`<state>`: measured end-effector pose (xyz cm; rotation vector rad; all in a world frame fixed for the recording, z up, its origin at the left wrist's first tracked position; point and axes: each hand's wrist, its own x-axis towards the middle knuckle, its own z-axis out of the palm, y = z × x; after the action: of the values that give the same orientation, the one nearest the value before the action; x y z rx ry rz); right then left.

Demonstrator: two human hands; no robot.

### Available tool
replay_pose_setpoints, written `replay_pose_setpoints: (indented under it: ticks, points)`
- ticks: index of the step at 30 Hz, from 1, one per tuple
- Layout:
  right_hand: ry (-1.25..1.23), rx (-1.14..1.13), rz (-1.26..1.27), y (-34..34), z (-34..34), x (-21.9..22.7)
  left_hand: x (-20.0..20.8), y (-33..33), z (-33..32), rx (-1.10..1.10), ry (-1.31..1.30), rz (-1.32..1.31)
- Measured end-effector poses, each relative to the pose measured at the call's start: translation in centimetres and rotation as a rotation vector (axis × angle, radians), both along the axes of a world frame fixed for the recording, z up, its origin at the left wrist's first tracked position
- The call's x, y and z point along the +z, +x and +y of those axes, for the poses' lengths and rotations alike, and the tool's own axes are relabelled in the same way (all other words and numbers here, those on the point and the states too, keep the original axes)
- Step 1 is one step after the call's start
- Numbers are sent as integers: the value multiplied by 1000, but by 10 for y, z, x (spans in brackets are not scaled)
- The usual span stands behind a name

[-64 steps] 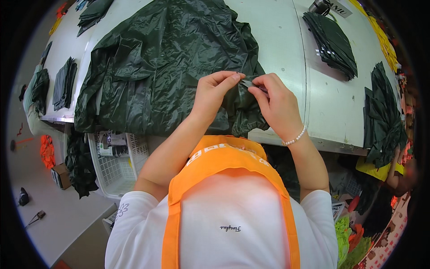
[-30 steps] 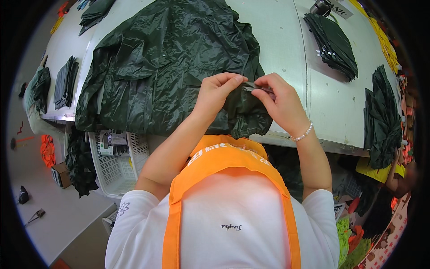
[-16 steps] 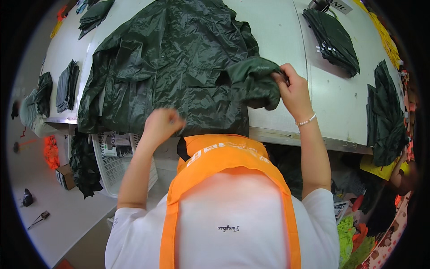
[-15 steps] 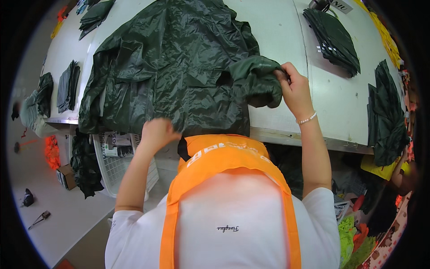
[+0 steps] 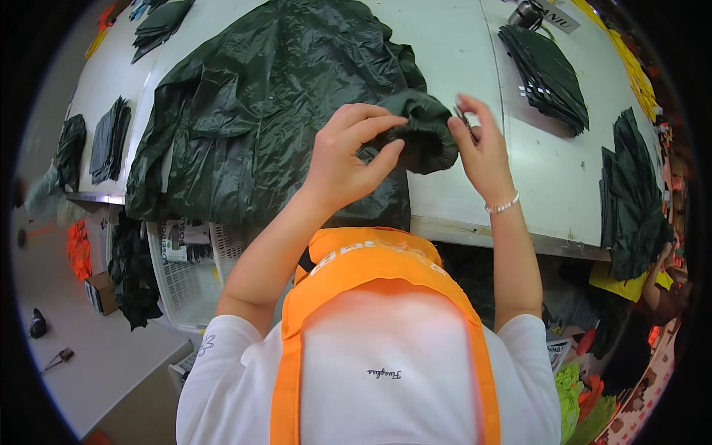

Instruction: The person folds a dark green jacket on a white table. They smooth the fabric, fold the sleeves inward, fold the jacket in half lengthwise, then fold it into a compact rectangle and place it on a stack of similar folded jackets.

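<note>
A shiny dark green rain jacket lies spread over the white table, creased, its hem at the near edge. Its right-side sleeve is folded back, with the gathered elastic cuff turned toward me. Beside that cuff is my left hand, thumb and fingers apart; whether the fingertips touch the fabric I cannot tell. On the cuff's other side my right hand pinches a small, slim dark tool like thread snips between thumb and fingers.
Folded dark green garments lie in stacks at the right, far right, left and far left. A dark bottle stands at the back. Below the table edge sits a white plastic basket. Another person's arm shows at far right.
My left hand has risen from the jacket's hem to the sleeve cuff. My right hand has come off the sleeve and now sits just right of it, the slim tool showing.
</note>
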<state>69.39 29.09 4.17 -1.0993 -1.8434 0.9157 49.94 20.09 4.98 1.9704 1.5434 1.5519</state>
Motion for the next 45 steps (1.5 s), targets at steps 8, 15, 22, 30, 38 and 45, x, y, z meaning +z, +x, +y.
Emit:
replay_pose_setpoints:
  ticks: [8,15,22,30,38,45]
  points:
    - [-89,152,47,4,-35,28,0,9,10,1,-297,-213]
    - [-565,235,347,8,-27,7,-10,4,12,-289,-523,-463]
    - [-610,165,315,7,-26,10,-5,15,4,-318,-488,-344]
    - [-608,189,333,7,-26,6,-3,29,-4,-124,-194,-117]
    - [-669,202,344,10,-27,2,-17,27,-3,-169,-195,-310]
    - [-235,152,66,6,-32,8,-30,32,2,-140,-309,-546]
